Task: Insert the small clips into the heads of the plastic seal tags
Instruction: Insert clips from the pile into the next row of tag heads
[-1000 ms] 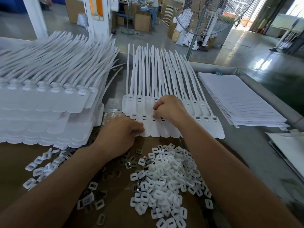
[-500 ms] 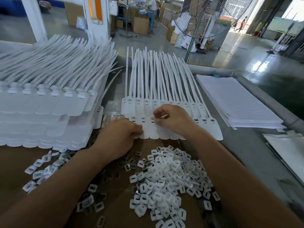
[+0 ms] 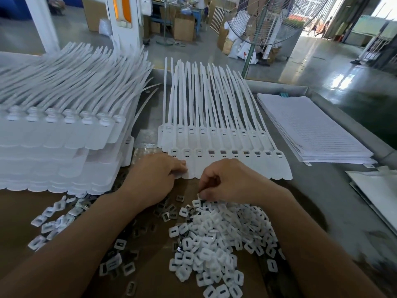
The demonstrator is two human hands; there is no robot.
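Left hand (image 3: pixel 154 179) lies on the left end of the front row of seal tags (image 3: pixel 236 162), loosely bent fingers pressing the tag bodies flat on the worktop (image 3: pixel 322 201), gripping nothing. Right hand (image 3: pixel 234 179) sits just below that row, fingers curled down into the top edge of the pile of clips (image 3: pixel 214 239) on brown cardboard (image 3: pixel 19 216); cannot tell if a clip is pinched. Big tag stack (image 3: pixel 53 136) at left, paper sheets (image 3: pixel 311 130) at right

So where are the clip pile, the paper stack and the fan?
clip pile (image 3: pixel 214 237): head view, middle of the heap.
paper stack (image 3: pixel 309 127): head view, top sheet.
fan (image 3: pixel 268 22): head view, wire guard.
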